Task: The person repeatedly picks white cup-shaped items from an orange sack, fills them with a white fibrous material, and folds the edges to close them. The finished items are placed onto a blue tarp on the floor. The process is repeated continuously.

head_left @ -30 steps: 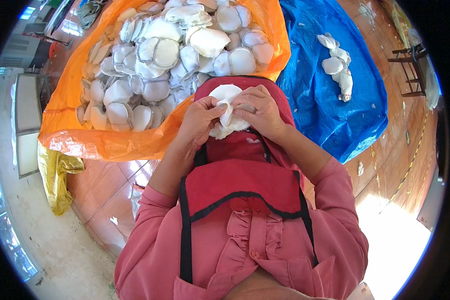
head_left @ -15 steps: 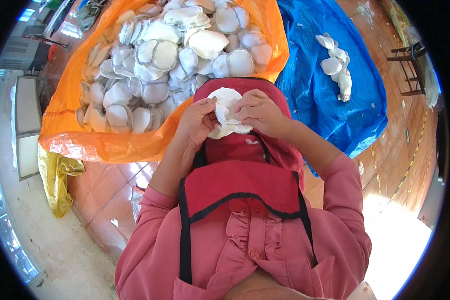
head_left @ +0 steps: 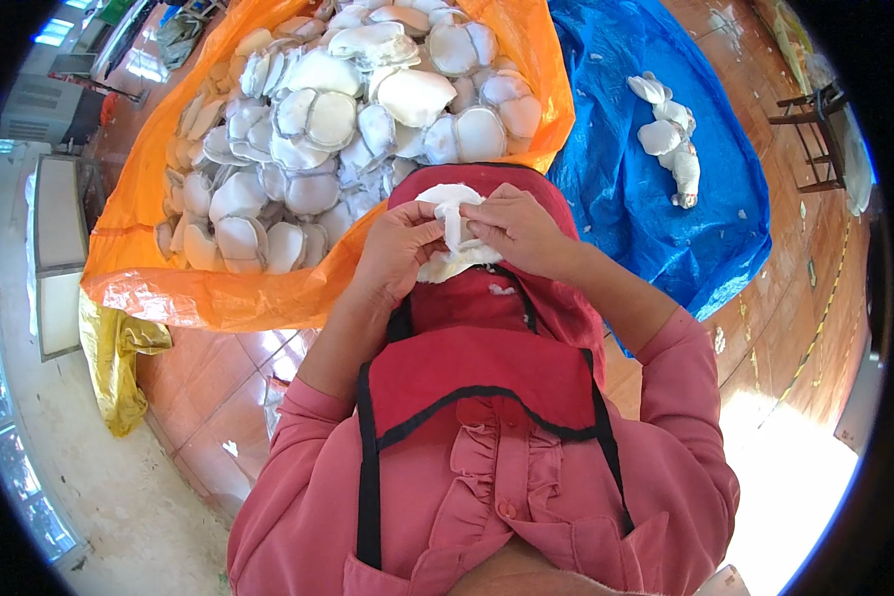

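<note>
I have the orange sheet [head_left: 204, 301] with its heap of white pads [head_left: 330, 124] at upper left of the frame, the blue sheet [head_left: 626, 233] at upper right, and, at upper centre, my left hand [head_left: 399, 246] and right hand [head_left: 523, 230], each grip pinched nearly closed on the thin white piece [head_left: 454, 230] between them; it looks light, soft, probably tearable, so best held gently near its edges
</note>
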Demonstrator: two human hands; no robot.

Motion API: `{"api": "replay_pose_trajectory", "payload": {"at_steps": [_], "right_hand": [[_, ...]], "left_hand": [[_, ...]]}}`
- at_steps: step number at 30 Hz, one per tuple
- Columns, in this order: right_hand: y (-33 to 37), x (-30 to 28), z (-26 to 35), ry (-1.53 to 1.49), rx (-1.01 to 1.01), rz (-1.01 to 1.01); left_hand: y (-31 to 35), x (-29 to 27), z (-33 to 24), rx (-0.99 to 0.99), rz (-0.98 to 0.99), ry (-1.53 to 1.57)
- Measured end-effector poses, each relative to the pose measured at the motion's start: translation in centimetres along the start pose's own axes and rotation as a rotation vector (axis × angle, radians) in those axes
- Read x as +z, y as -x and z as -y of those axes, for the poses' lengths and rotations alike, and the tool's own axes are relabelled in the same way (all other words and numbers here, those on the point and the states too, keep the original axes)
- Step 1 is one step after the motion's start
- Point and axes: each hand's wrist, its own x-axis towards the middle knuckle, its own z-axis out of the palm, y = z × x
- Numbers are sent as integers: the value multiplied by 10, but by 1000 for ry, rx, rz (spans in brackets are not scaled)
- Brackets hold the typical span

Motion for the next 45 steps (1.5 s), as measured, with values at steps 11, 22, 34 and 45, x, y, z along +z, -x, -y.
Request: {"api": "replay_pose_trajectory", "payload": {"at_steps": [11,22,34,45], "right_hand": [[-1,19,7,-242,284,-18],[6,14,11,-122,403,-39],[18,27,2,-39,142,-328],[57,44,-35,-13,72,365]], "left_hand": [[3,13,7,218,-104,-563],[-5,4,21,395,-405,-542],[-1,25,45,847,-386,-1076],[1,55,70,876,158,-1364]]}}
